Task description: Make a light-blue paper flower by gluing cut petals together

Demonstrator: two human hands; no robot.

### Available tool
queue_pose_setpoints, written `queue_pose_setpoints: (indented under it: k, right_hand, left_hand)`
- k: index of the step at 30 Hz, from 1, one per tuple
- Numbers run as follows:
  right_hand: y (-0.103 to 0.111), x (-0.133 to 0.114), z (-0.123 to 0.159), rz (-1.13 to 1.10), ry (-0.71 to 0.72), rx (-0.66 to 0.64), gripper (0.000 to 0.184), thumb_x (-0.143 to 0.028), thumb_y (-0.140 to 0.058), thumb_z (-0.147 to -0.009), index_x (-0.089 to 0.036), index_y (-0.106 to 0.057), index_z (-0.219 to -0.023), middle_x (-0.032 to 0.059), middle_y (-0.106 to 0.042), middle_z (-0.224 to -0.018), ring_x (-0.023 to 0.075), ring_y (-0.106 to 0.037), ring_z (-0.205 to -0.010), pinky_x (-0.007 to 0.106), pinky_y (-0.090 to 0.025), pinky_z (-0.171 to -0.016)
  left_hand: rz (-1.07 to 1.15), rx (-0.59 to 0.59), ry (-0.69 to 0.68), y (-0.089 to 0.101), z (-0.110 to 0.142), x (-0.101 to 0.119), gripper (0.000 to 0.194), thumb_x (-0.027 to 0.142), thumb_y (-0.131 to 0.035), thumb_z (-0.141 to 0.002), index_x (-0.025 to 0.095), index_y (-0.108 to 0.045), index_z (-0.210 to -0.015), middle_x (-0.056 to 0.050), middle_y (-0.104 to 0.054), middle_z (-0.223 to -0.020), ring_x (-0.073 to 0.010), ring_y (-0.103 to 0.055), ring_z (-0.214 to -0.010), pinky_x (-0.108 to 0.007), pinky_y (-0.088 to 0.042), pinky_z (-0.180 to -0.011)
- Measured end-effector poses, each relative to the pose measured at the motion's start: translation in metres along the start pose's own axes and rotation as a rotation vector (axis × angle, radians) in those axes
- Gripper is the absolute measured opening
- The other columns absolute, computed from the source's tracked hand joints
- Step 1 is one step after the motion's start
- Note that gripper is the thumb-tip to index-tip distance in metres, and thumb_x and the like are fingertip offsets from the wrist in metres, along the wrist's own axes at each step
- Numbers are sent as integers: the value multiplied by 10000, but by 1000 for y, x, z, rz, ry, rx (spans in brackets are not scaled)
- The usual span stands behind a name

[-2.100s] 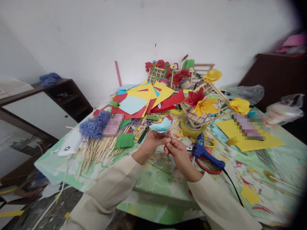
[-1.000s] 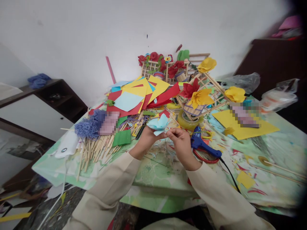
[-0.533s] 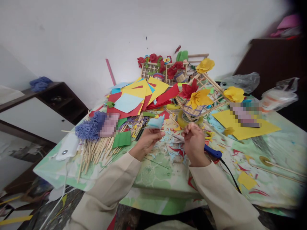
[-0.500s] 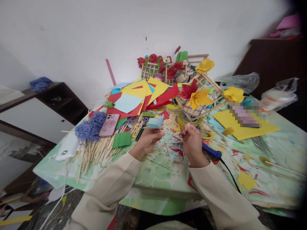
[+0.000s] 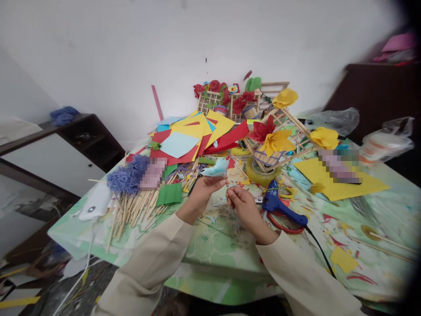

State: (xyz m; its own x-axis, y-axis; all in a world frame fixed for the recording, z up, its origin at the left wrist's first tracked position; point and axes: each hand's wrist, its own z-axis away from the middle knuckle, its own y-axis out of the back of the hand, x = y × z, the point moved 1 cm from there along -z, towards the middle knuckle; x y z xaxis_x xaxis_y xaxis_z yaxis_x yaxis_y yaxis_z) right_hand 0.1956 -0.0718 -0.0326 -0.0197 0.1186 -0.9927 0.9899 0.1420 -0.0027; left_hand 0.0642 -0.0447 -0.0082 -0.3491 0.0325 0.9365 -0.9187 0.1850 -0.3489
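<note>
No legible text, labels or numbers.

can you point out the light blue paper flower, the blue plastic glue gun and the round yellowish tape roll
Light blue paper flower (image 5: 215,168), head view: on its petals.
Blue plastic glue gun (image 5: 284,210), head view: on its handle.
Round yellowish tape roll (image 5: 260,177), head view: on its near outer side.

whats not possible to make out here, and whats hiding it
- Base of the light blue paper flower: head view, hidden by the left hand.
- What, if anything, the right hand pinches: head view, too small to tell.
- Part of the red handle: head view, covered by the blue glue gun.
- Far end of the black cord: head view, behind the right sleeve.
</note>
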Motion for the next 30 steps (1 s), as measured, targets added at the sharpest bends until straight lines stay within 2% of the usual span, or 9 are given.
queue_pose_setpoints:
  k: [4, 11, 15, 19, 25, 30]
  right_hand:
    - [-1, 0, 0, 26, 7, -51, 297, -396, -490, -824, -215, -470, -589, -36, -447, -505, 113, -392, -485, 253, -311, -498]
    - [-3, -6, 2, 143, 43, -141, 315, -350, -445, -844, -211, -441, -562, -34, -438, -521, 116, -387, -519, 255, -305, -545]
    - [-2, -12, 3, 213, 111, -159, 270, -288, -447, -817, -209, -438, -559, -29, -448, -547, 123, -399, -554, 253, -313, -570]
    - [0, -11, 4, 283, 135, -109, 248, -270, -443, -803, -209, -449, -563, -21, -469, -554, 130, -425, -568, 251, -323, -571]
    - [1, -4, 3, 349, 160, -36, 262, -291, -435, -822, -200, -478, -580, -7, -530, -573, 134, -468, -569, 244, -338, -568]
    - [2, 2, 1, 383, 207, -36, 189, -222, -425, -820, -193, -577, -712, 14, -621, -680, 153, -536, -648, 255, -397, -643]
  left_hand:
    - [-59, 47, -87, 3, -1, 2, 227, 292, -784, -610, 158, -722, -783, -33, -716, -774, -155, -629, -749, -309, -461, -814]
    - [-174, 158, -178, 10, -2, 1, 287, 242, -815, -500, 169, -697, -751, -13, -705, -789, -163, -601, -729, -314, -475, -756]
    - [-341, 148, -158, 12, -1, 6, 229, 231, -817, -467, 186, -684, -648, -19, -685, -708, -183, -580, -699, -314, -469, -686]
    - [-362, 109, -186, 11, 2, 10, 203, 261, -820, -463, 202, -646, -548, -11, -643, -598, -193, -571, -664, -321, -468, -659]
    - [-319, 8, -388, 8, 5, 9, 253, 357, -820, -483, 187, -687, -614, -36, -691, -686, -185, -611, -674, -321, -504, -697]
    - [-483, 27, -462, 9, 1, 11, 289, 387, -819, -473, 171, -659, -579, -39, -689, -641, -164, -607, -588, -307, -522, -632]
